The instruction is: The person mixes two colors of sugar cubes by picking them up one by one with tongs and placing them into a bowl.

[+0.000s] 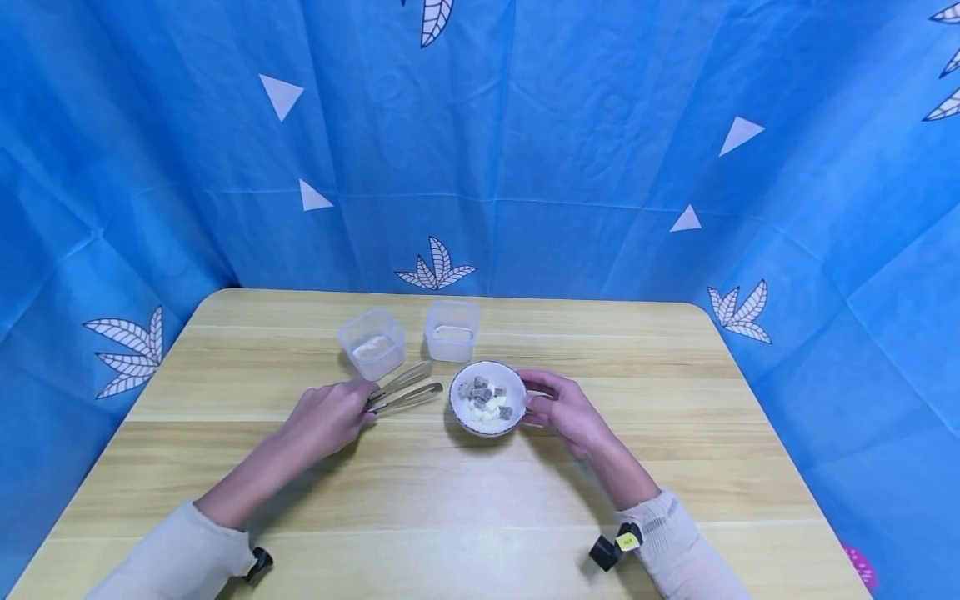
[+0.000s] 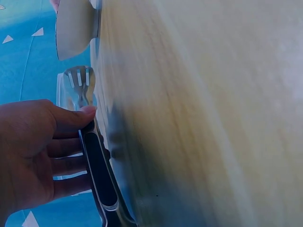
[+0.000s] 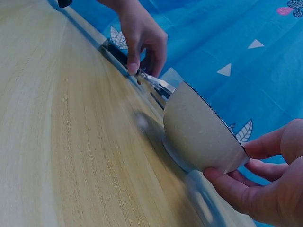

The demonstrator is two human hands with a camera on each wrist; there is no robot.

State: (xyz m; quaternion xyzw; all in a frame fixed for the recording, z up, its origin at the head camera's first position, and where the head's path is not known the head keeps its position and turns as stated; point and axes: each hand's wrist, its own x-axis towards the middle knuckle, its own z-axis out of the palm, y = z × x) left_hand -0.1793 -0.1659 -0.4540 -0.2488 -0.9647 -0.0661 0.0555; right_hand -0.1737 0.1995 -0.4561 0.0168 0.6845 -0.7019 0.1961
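Observation:
My left hand [image 1: 335, 417] grips a pair of metal tongs [image 2: 99, 170] by their dark handles, thumb on the near side. The tongs' slotted heads point right toward a white bowl [image 1: 489, 372], their two arms spread apart with nothing between them. Small greyish-brown cubes [image 1: 482, 392] and white cubes [image 1: 486, 412] lie together inside the bowl, which has a dark-edged rim. At the bowl's right side, my right hand [image 1: 566, 412] holds it with the thumb and fingers at its wall. In the right wrist view the bowl [image 3: 199, 127] shows its plain outer wall close over the table.
Two clear plastic containers, a left one [image 1: 347, 340] and a right one [image 1: 454, 312], stand behind the tongs and bowl, each with something pale at its bottom. The wooden table [image 1: 480, 517] ends at a blue curtain [image 1: 480, 150] at the back and sides.

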